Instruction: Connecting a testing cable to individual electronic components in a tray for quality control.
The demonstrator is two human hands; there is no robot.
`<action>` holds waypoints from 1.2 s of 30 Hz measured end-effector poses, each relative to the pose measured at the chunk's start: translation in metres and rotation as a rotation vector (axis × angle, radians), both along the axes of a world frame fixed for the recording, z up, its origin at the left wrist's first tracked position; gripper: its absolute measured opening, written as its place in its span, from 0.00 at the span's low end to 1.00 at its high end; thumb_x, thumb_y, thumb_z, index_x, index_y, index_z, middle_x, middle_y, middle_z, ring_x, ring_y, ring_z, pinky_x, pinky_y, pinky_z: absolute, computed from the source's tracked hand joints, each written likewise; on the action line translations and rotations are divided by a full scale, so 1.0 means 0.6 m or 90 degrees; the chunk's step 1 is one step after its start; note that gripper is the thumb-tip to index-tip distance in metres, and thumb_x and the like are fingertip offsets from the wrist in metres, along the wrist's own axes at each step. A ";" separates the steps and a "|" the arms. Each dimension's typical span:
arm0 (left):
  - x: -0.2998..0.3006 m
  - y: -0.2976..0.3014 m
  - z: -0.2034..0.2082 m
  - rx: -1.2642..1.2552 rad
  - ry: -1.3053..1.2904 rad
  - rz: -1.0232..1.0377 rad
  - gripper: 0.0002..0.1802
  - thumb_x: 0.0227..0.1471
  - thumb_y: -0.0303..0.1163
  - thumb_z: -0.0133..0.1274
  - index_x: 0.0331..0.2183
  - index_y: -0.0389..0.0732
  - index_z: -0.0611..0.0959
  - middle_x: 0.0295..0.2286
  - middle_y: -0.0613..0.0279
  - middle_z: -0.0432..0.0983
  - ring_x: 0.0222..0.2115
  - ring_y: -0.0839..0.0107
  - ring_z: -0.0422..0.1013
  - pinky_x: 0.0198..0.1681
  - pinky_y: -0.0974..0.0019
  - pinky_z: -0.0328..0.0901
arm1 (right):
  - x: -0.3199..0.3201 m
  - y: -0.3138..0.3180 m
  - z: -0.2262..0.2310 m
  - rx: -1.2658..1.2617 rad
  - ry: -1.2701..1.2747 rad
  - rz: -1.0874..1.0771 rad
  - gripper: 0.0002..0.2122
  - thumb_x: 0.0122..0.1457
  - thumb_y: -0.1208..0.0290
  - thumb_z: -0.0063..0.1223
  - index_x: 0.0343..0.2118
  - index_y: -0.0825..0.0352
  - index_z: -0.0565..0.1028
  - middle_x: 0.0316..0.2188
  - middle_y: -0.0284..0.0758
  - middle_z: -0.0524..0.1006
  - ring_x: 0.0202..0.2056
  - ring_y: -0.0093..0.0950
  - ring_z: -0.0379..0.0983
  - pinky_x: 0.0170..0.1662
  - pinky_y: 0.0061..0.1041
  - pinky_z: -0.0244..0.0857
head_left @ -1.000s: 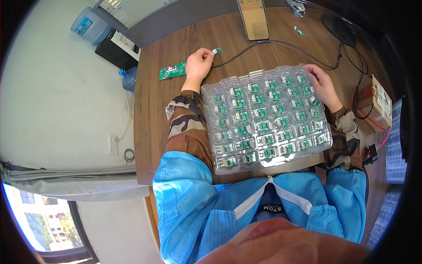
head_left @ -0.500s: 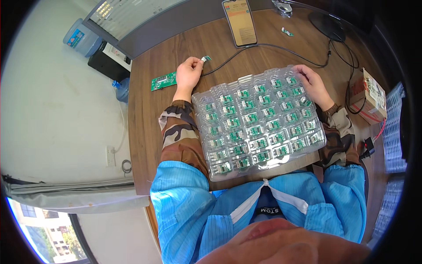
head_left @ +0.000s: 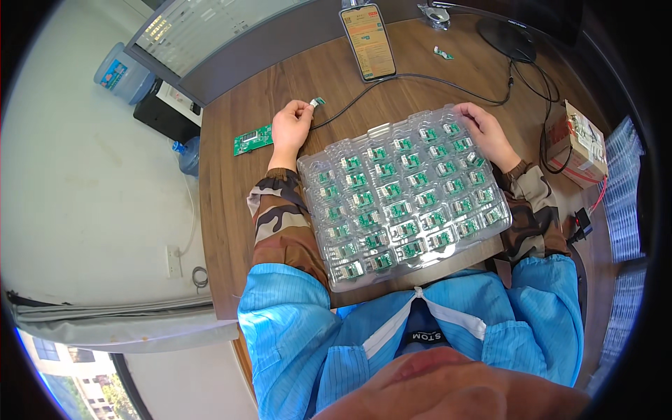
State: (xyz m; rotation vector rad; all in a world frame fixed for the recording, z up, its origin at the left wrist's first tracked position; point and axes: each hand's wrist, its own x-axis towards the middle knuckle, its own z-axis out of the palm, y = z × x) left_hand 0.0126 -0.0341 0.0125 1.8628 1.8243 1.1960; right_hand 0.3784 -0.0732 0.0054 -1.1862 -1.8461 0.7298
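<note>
Left hand (head_left: 290, 131) pinched a small green circuit board (head_left: 319, 102)

Its thumb and fingers were together, clamped on the board's white end. The right hand (head_left: 488, 134) bent its fingers at the far right corner of a clear plastic blister tray (head_left: 379, 130) filled with similar boards; whether they gripped it, I could not tell. Just left of the left fingers lay a larger green circuit board (head_left: 253, 140), its near end hidden by that hand. A black cable (head_left: 420, 75) emerged beside those fingers and crossed the desk (head_left: 294, 78) beyond the tray. Farther out stood a smartphone (head_left: 369, 43); beyond the right fingers lay a loose small board (head_left: 443, 53) and a round black stand base (head_left: 505, 40). Well right of them sat a cardboard box (head_left: 578, 145).
</note>
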 end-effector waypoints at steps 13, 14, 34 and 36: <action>0.001 0.001 -0.004 0.001 -0.034 -0.017 0.07 0.44 0.32 0.49 0.25 0.39 0.78 0.17 0.70 0.71 0.17 0.80 0.62 0.21 0.79 0.57 | 0.057 -0.140 0.092 0.135 -0.174 -0.103 0.06 0.50 0.80 0.44 0.31 0.69 0.71 0.29 0.33 0.72 0.25 0.24 0.66 0.29 0.18 0.59; -0.002 -0.001 -0.003 0.002 -0.035 -0.015 0.07 0.44 0.32 0.49 0.25 0.39 0.78 0.17 0.70 0.71 0.17 0.80 0.62 0.21 0.79 0.57 | 0.067 -0.167 0.108 0.114 -0.238 -0.154 0.05 0.49 0.80 0.45 0.30 0.69 0.71 0.29 0.33 0.72 0.25 0.26 0.66 0.29 0.18 0.59; -0.001 0.002 -0.001 -0.014 -0.004 0.004 0.08 0.44 0.34 0.49 0.25 0.40 0.78 0.17 0.71 0.72 0.17 0.79 0.63 0.23 0.77 0.58 | 0.264 -0.299 0.017 -0.060 -0.897 -0.526 0.11 0.47 0.81 0.41 0.36 0.66 0.65 0.35 0.38 0.65 0.28 0.37 0.68 0.31 0.32 0.64; 0.002 0.001 0.002 -0.026 -0.001 0.005 0.08 0.44 0.34 0.49 0.25 0.40 0.78 0.17 0.71 0.72 0.17 0.79 0.63 0.23 0.77 0.58 | 0.282 -0.297 0.005 -0.056 -0.929 -0.530 0.10 0.47 0.80 0.40 0.34 0.66 0.65 0.33 0.38 0.65 0.27 0.37 0.67 0.29 0.31 0.64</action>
